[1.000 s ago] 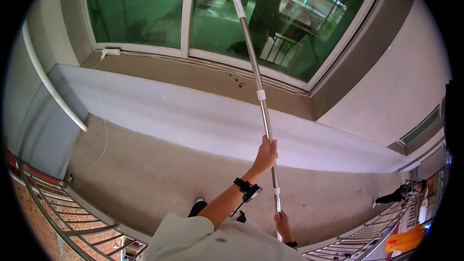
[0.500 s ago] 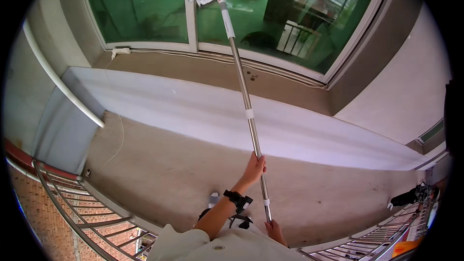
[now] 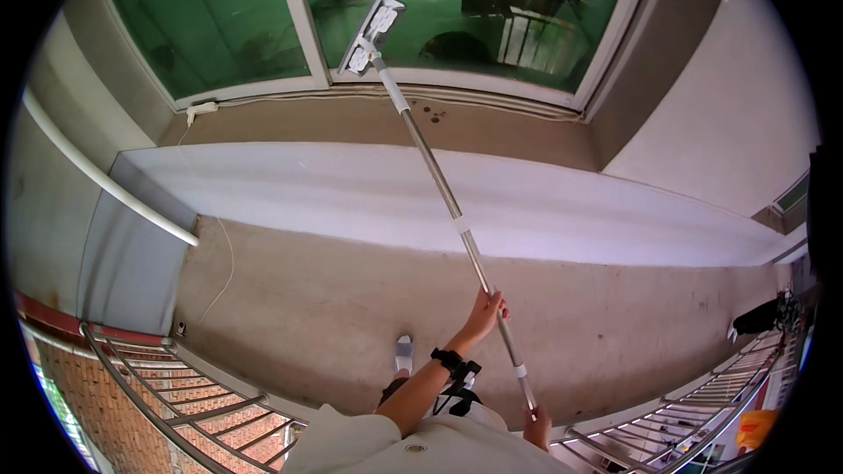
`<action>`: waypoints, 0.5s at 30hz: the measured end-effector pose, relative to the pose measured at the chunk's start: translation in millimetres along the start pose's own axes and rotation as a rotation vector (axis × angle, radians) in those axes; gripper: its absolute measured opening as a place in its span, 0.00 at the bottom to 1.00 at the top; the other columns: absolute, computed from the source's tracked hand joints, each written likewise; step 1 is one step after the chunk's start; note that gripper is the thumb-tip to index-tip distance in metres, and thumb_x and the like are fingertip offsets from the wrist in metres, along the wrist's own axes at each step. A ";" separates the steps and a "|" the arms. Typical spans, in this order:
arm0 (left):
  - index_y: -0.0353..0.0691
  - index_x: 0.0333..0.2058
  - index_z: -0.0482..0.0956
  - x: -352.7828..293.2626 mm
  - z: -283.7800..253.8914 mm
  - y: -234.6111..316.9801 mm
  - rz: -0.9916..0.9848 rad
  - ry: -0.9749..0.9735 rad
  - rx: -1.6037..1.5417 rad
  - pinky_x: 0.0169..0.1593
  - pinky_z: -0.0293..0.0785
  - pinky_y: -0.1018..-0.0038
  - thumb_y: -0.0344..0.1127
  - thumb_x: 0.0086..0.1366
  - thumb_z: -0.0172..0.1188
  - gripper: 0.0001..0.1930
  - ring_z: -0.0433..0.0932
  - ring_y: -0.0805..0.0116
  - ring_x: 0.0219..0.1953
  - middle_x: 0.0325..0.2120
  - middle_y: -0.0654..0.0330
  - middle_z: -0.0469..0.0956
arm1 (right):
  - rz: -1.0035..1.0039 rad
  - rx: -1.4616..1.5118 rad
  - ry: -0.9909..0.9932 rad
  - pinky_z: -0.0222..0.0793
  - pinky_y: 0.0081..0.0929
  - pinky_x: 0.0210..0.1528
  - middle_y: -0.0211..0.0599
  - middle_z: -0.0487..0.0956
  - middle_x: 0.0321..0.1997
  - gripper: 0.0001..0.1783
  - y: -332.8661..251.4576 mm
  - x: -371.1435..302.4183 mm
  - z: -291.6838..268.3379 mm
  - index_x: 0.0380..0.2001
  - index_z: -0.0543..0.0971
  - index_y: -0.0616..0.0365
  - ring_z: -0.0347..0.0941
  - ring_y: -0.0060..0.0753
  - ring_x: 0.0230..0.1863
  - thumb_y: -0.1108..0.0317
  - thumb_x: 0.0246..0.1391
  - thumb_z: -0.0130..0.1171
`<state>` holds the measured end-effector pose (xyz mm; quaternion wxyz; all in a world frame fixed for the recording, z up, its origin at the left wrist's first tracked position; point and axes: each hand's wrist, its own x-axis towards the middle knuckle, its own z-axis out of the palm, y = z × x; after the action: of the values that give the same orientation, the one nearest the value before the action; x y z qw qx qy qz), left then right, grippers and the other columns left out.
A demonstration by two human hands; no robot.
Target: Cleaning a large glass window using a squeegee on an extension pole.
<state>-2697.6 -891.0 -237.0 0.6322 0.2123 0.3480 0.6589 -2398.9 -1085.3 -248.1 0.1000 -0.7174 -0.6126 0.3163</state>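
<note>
Both my hands are closed round a long window squeegee [image 3: 430, 158] with a metal telescopic pole. My left hand [image 3: 483, 314], with a black band on its wrist, grips the pole partway up. Near the pole's bottom end, close to my body, is my right hand [image 3: 537, 427], partly cut off by my shirt. The wide grey and white squeegee head [image 3: 374, 33] is tilted, its lower end close to the frame post between two panes. Behind it lies the right window pane [image 3: 527, 0], greenish with reflections. Whether the blade touches the glass I cannot tell.
Below the window runs a ledge [image 3: 334, 123] with cables and a white power strip [image 3: 202, 109]. A white pipe [image 3: 105, 177] slants down at the left. Metal railings [image 3: 176, 412] curve behind me on both sides. Dark items [image 3: 762, 314] lie at the far right.
The squeegee head has come down the pane and turned to a steeper slant, its pole leaning further left. My hands have shifted right in the picture. The view has moved too.
</note>
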 end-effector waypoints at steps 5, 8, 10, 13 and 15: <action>0.46 0.37 0.56 -2.5 62.2 -27.5 -0.032 -0.094 -0.021 0.32 0.74 0.68 0.41 0.72 0.45 0.09 0.71 0.70 0.25 0.26 0.64 0.65 | 0.026 -0.003 0.257 0.60 0.47 0.31 0.49 0.72 0.23 0.13 21.7 -18.5 -41.7 0.25 0.68 0.63 0.68 0.57 0.28 0.66 0.51 0.60; 0.46 0.38 0.56 -2.0 102.2 -61.1 -0.086 -0.182 0.002 0.34 0.74 0.69 0.41 0.72 0.44 0.09 0.72 0.70 0.27 0.27 0.64 0.65 | 0.027 0.000 0.366 0.59 0.47 0.31 0.49 0.71 0.23 0.14 55.5 -26.1 -61.4 0.25 0.67 0.64 0.68 0.56 0.28 0.68 0.50 0.61; 0.46 0.38 0.56 -0.2 137.0 -81.9 -0.123 -0.284 0.041 0.36 0.74 0.71 0.40 0.72 0.45 0.09 0.73 0.70 0.29 0.28 0.64 0.65 | 0.073 0.050 0.414 0.59 0.48 0.31 0.48 0.71 0.23 0.14 80.2 -30.5 -85.5 0.25 0.67 0.64 0.67 0.55 0.27 0.68 0.50 0.61; 0.47 0.38 0.56 3.3 190.3 -102.5 -0.187 -0.342 0.124 0.38 0.74 0.70 0.40 0.72 0.45 0.08 0.73 0.69 0.30 0.29 0.64 0.66 | 0.101 -0.102 0.505 0.59 0.48 0.33 0.46 0.72 0.24 0.12 112.8 -31.9 -139.5 0.27 0.69 0.63 0.68 0.53 0.29 0.66 0.52 0.60; 0.47 0.38 0.56 2.1 228.5 -115.6 -0.207 -0.352 0.115 0.39 0.74 0.69 0.40 0.72 0.46 0.09 0.73 0.70 0.31 0.29 0.64 0.66 | 0.099 -0.116 0.596 0.58 0.48 0.36 0.45 0.72 0.25 0.12 118.9 -27.2 -169.5 0.28 0.69 0.61 0.68 0.52 0.32 0.66 0.52 0.60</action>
<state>-2454.2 -850.3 -168.8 0.7345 0.3229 0.2889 0.5222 -2205.6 -1096.9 -169.9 0.2188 -0.8120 -0.5377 0.0608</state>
